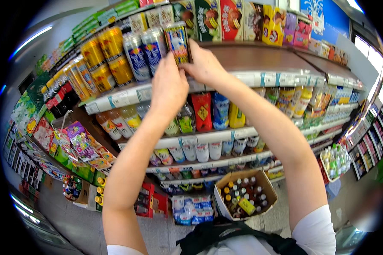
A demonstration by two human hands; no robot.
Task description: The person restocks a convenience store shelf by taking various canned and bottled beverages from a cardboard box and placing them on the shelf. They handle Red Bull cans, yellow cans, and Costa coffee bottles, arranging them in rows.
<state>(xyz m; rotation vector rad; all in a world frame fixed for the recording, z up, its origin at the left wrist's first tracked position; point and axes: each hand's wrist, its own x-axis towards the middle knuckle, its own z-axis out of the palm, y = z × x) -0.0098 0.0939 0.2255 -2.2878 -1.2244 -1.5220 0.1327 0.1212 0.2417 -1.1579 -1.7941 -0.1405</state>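
Observation:
Both my hands are raised to a tall can with a dark, colourful printed wrap (178, 43), which stands upright on the top shelf. My left hand (169, 81) touches its lower left side with the fingertips. My right hand (206, 62) has its fingers along the can's right side and its thumb near the base. Directly left of it stand blue and silver tall cans (152, 47), and beyond those are stacked golden cans (110, 41). Boxed goods (207, 20) line the ledge behind. The brown shelf board (255, 59) shows to the right of my right hand.
Lower shelves hold bottles, such as a red one (202, 111), and white cups (202, 152). An open carton of bottles (273, 199) and a wrapped multipack (191, 208) sit on the floor before me. Snack bags (81, 140) hang at left; a bottle-filled basket (324, 169) stands at right.

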